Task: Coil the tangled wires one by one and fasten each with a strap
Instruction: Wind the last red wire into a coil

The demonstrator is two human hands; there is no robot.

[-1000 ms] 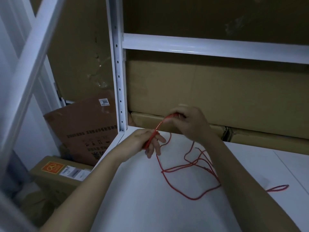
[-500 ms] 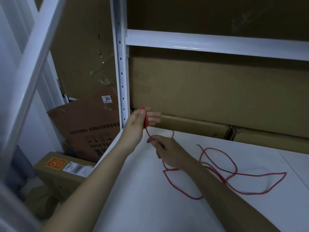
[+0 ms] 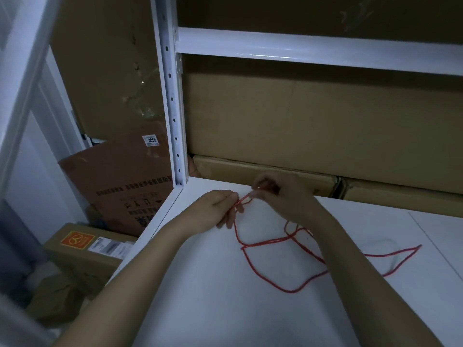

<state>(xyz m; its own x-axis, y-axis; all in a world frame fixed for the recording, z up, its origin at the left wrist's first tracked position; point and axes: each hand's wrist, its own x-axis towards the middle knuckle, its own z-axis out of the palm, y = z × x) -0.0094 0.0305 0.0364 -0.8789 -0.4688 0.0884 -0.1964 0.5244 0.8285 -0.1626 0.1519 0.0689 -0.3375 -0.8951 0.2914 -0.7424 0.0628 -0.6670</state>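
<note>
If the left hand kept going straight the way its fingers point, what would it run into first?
Most likely the right hand: the left hand points rightward along the red wire strung between them, and the fingertips are nearly touching. Depth is hard to judge, so it might pass just in front.

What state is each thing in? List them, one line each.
red wire: mostly uncoiled, loose loops lying on the white shelf, no strap on it.
left hand: pinches the wire.
right hand: pinches the wire close by.
cardboard boxes: closed, stacked behind the shelf.

A white sticker (image 3: 151, 140) on the brown carton (image 3: 120, 176) reads "3055".
</note>
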